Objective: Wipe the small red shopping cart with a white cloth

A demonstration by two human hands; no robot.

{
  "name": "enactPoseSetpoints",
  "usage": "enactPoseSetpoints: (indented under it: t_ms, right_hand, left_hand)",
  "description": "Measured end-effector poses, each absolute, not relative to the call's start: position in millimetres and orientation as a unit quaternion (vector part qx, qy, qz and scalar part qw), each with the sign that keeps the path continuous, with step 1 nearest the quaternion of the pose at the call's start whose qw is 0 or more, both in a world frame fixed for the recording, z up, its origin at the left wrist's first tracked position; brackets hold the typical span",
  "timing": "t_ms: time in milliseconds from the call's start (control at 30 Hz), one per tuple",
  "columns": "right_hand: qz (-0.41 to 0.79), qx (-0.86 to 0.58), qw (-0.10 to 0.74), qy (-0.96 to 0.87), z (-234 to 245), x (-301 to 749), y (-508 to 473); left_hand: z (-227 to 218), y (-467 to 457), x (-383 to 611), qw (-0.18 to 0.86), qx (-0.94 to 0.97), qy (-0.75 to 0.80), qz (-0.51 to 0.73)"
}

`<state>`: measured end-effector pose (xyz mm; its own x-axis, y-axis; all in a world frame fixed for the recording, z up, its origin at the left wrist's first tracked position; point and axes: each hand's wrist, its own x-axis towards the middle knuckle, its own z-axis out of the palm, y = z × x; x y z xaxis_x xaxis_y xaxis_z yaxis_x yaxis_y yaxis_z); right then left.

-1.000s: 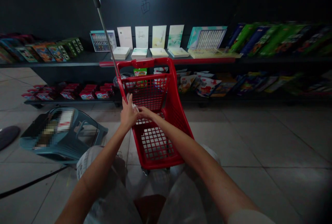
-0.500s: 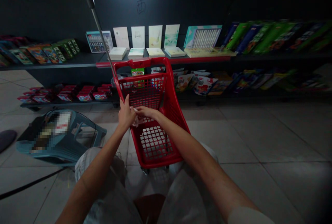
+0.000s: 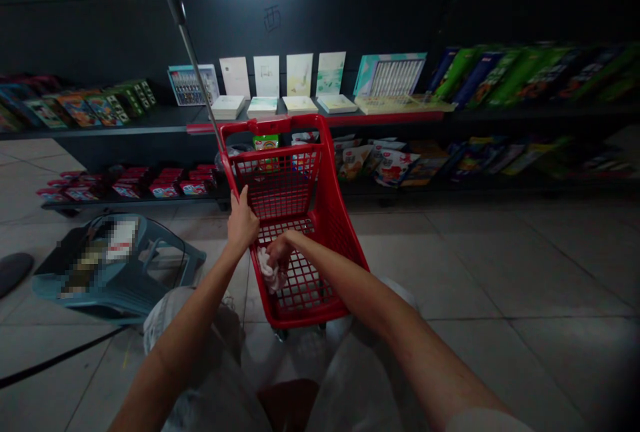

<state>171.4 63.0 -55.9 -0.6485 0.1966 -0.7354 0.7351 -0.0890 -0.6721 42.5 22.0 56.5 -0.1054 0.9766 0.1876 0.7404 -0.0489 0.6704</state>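
A small red shopping cart [image 3: 344,239] with grid walls stands between my knees, a metal pole rising from its far left corner. My left hand [image 3: 243,222] is closed round the cart's left rim, thumb pointing up along it. Inside the basket, my right hand [image 3: 281,250] is bent downward and grips a crumpled pale cloth [image 3: 271,273]. The cloth lies against the inner left wall, near the rim. Some of the right fingers are hidden behind the hand and the cloth.
Left of the cart is a blue-grey plastic stool [image 3: 115,285] with blurred items on it. Ahead runs a dark shelf [image 3: 150,119] with books, boxes and bags. A black cable [image 3: 60,357] crosses the tiled floor. A shoe [image 3: 15,272] shows at far left.
My right hand has moved down and toward me inside the cart, carrying the cloth from beside my left hand along the left wall. My left hand stays on the rim.
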Motion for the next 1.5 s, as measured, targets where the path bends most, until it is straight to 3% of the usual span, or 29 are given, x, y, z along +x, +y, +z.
enactPoseSetpoints:
  t_ms: [133, 333, 433, 600, 700, 867, 1233, 1400, 1500]
  right_hand:
    - [-0.56, 0.388, 0.194, 0.705, -43.5, 165.4, 71.7]
    - [-0.4, 0.369, -0.034, 0.838, -10.2, 173.9, 66.3]
    - [-0.322, 0.411, -0.069, 0.85, 9.0, 182.9, 60.8]
    - [-0.042, 0.506, 0.011, 0.861, 50.4, 213.1, 83.8]
    - [0.034, 0.527, 0.046, 0.848, 73.0, 239.1, 106.7]
    - [0.05, 0.562, 0.09, 0.821, 74.8, 272.1, 116.0]
    - [-0.078, 0.527, 0.268, 0.802, -9.0, 245.4, 52.9]
    - [-0.083, 0.496, 0.258, 0.825, -8.7, 261.8, 37.7]
    - [-0.065, 0.482, 0.251, 0.837, 3.3, 270.1, 48.2]
  left_hand:
    - [51.1, 27.1, 41.1, 0.193, 0.634, 0.656, 0.361]
    - [39.4, 34.3, 40.3, 0.207, 0.626, 0.619, 0.426]
    - [35.8, 35.5, 40.4, 0.215, 0.62, 0.612, 0.442]
    - [39.4, 32.9, 40.6, 0.217, 0.626, 0.631, 0.404]
    - [45.4, 31.4, 39.1, 0.216, 0.624, 0.645, 0.385]
    - [53.1, 34.7, 33.7, 0.205, 0.63, 0.656, 0.362]
    - [58.3, 49.3, 21.2, 0.104, 0.69, 0.64, 0.32]
    - [60.2, 38.7, 28.4, -0.004, 0.8, 0.54, 0.26]
    - [56.8, 25.8, 40.3, 0.037, 0.892, 0.427, 0.143]
